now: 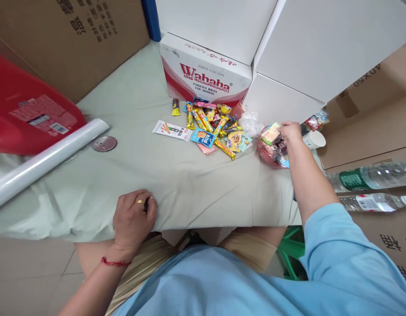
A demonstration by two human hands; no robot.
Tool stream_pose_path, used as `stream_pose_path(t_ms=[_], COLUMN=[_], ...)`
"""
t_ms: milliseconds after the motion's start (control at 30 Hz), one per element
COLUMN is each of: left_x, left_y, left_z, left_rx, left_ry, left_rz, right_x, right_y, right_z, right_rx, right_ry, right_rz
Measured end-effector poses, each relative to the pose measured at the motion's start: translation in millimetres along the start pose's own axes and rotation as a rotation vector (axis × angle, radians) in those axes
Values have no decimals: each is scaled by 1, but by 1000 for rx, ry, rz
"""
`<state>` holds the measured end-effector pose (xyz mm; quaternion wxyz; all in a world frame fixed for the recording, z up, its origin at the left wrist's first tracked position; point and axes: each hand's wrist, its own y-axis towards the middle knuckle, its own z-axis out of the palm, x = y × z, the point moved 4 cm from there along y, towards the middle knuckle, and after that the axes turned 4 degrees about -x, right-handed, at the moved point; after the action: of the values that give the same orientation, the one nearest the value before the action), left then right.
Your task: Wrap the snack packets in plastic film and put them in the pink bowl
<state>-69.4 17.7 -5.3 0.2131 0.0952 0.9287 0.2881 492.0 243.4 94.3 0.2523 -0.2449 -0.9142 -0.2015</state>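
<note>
My right hand (291, 131) reaches to the right side of the cloth-covered table (203, 188). Its fingers pinch the edge of a small green-and-cream snack packet (271, 133) at the top of a pink see-through bowl (265, 159). Other wrapped snacks (270, 151) lie in the bowl, partly hidden by my hand and forearm. My left hand (134, 216), with a ring on one finger, rests at the table's front edge. Its fingers are curled closed and nothing shows in them. Left of the bowl lies a loose pile of colourful wrapped snacks (211, 123).
Behind the pile stands a Wahaha water carton (206, 74). A paper cup (314, 139) and two plastic bottles (374, 175) are beyond my right arm. At left are a red jug (28, 105), a plastic film roll (51, 160) and a round brown lid (104, 143).
</note>
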Motion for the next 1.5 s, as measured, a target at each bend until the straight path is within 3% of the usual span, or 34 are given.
stream_pose_path(t_ms=[100, 300, 533, 700, 900, 967, 1067, 1167, 1267, 1367, 1433, 1500], left_x=[0, -3, -4, -5, -5, -6, -7, -7, -8, -8, -7, -6], left_y=[0, -2, -2, -3, -3, -3, -2, -2, -3, -3, -4, -3], left_z=[-1, -2, -2, -3, -3, -3, -3, -4, -4, -3, -2, -2], left_rx=[-11, 20, 45, 28, 12, 23, 29, 21, 10, 12, 13, 14], left_ry=[6, 27, -9, 27, 8, 4, 10, 27, 35, 15, 2, -14], left_rz=[0, -79, -147, -88, -84, -101, -102, -96, -86, -93, -109, -126], right_x=[2, 17, 40, 65, 79, 84, 94, 99, 102, 108, 108, 101], right_y=[-16, -44, -35, -18, 4, 2, -16, -41, -54, -61, -76, -110], right_z=[1, 5, -1, -2, 29, 36, 39, 43, 39, 21, 7, 1], right_rx=[-24, -4, 66, -8, 102, 51, -81, -4, 62, 0, -27, 42], right_ry=[-107, -361, -620, -545, -292, -221, -274, -437, -507, -295, 33, 434], right_rz=[44, -50, -217, -345, -164, -143, -311, -522, -567, -488, -365, -179])
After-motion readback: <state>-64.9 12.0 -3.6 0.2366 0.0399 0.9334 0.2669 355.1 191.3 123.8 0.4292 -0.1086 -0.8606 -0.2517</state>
